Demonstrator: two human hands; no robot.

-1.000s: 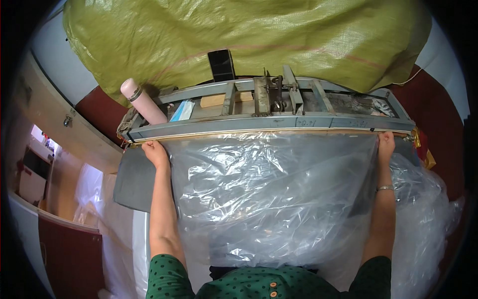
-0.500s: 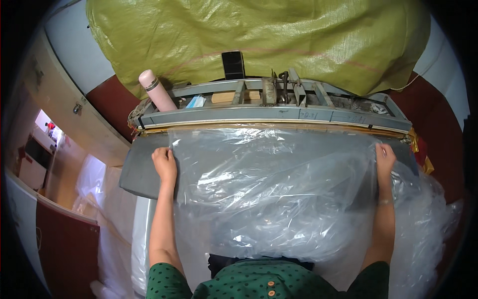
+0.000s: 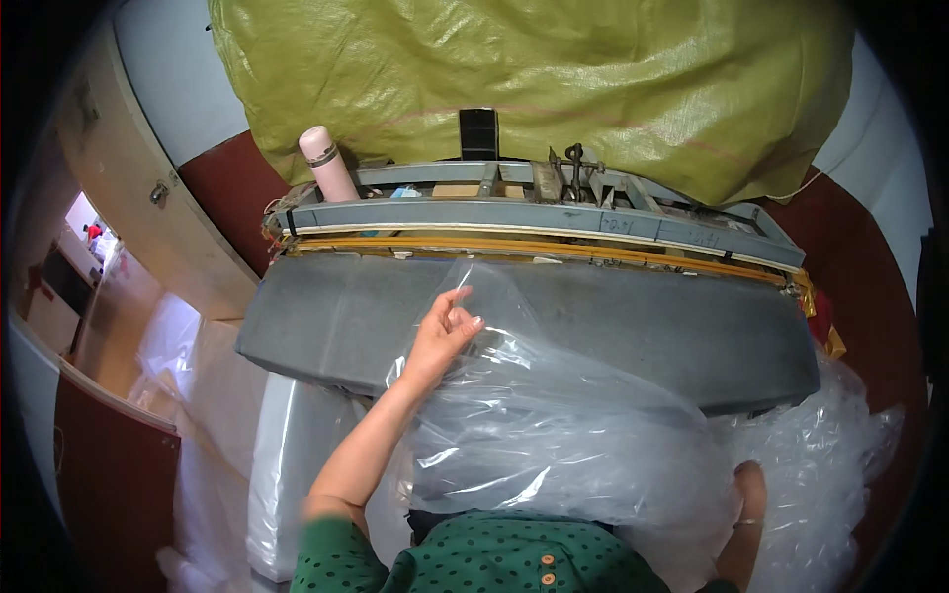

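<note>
A large crumpled clear plastic bag [image 3: 554, 415] lies over the near edge of the grey padded work table [image 3: 336, 321], its upper corner pinched in the closed fingers of the left hand [image 3: 442, 331]. The right hand [image 3: 748, 491], low beside the body, is half buried in film, its grip indiscernible. The step appears to be gathering the bag; next calls for a firm two-handed hold, with bare table beyond the left hand up to the yellow-edged grey metal sealing bar [image 3: 554, 232].

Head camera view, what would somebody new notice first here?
Probably the big crinkled clear plastic sheet heaped over the near edge of the grey table, with the left hand pinching its upper edge. Behind it a large olive-green woven sack fills the top of the view, above a long grey metal bar machine with a pink flask at its left end.
</note>
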